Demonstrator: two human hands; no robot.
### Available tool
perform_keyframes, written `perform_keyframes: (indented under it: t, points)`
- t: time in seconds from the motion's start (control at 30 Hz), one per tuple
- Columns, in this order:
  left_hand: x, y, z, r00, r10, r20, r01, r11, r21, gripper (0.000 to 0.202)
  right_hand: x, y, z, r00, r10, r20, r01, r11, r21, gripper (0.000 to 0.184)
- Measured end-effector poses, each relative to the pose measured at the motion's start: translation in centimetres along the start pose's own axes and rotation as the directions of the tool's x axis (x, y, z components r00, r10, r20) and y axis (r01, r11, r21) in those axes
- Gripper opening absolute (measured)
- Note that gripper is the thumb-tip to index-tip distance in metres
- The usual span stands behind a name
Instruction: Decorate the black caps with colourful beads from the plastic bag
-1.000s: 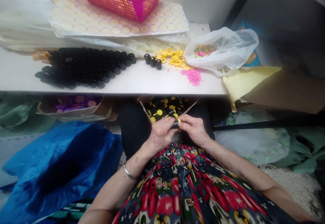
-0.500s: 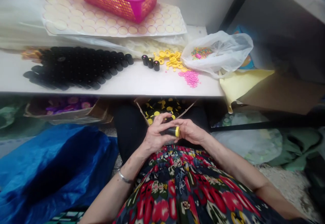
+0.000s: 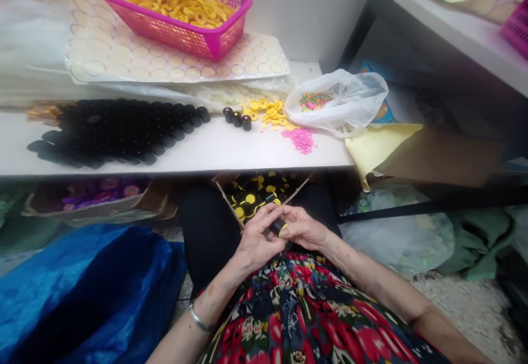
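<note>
Between my hands, above my lap, is a small black cylinder (image 3: 279, 226) with a yellow end. My left hand (image 3: 259, 236) is wrapped round its black side. The thumb and fingers of my right hand (image 3: 304, 227) press on its yellow end, which they mostly cover. Just beyond my hands, an open cardboard box (image 3: 226, 198) holds many black cylinders with yellow ends. On the white table, three short black cylinders (image 3: 236, 119) stand by yellow rings (image 3: 270, 114) and a heap of tiny pink pieces (image 3: 302, 140).
A dense block of black cylinders (image 3: 124, 127) covers the table's left. Behind it, a pink basket (image 3: 214, 45) of yellow rings stands on a sheet with printed circles (image 3: 173, 72). A white plastic bag (image 3: 350, 94) with coloured bits lies right. A blue bag (image 3: 94, 276) is on the floor.
The view has tilted up, so more of the pink basket shows. My right thumb and fingers have come over the cylinder's yellow end, and the cylinder has turned.
</note>
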State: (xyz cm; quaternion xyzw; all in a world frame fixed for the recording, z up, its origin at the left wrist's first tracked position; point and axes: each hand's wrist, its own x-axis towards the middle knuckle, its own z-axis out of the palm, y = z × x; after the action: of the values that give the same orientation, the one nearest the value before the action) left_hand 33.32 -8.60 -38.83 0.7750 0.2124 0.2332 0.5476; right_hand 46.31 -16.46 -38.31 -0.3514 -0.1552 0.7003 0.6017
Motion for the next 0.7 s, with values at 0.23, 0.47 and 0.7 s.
perform_keyframes:
  t: [0.23,0.47,0.7]
  points:
    - [-0.7,-0.6,1.5,0.995,-0.096,-0.022,0.095,0.995,-0.039,0.046,-0.4,0.7,-0.1,0.997,-0.005,-0.077,0.006,1.000,0.012,0.038]
    - [-0.6,0.0,1.4,0.976,-0.211,-0.061,0.202,0.972,-0.120,0.039,0.0,2.1,0.6,0.974,-0.054,-0.221,0.065,0.997,0.044,0.035]
    - [-0.2,-1.0,1.7,0.959,-0.272,-0.079,0.254,0.950,-0.183,0.036,0.8,2.7,0.4,0.920,-0.077,-0.383,0.118,0.989,0.084,0.028]
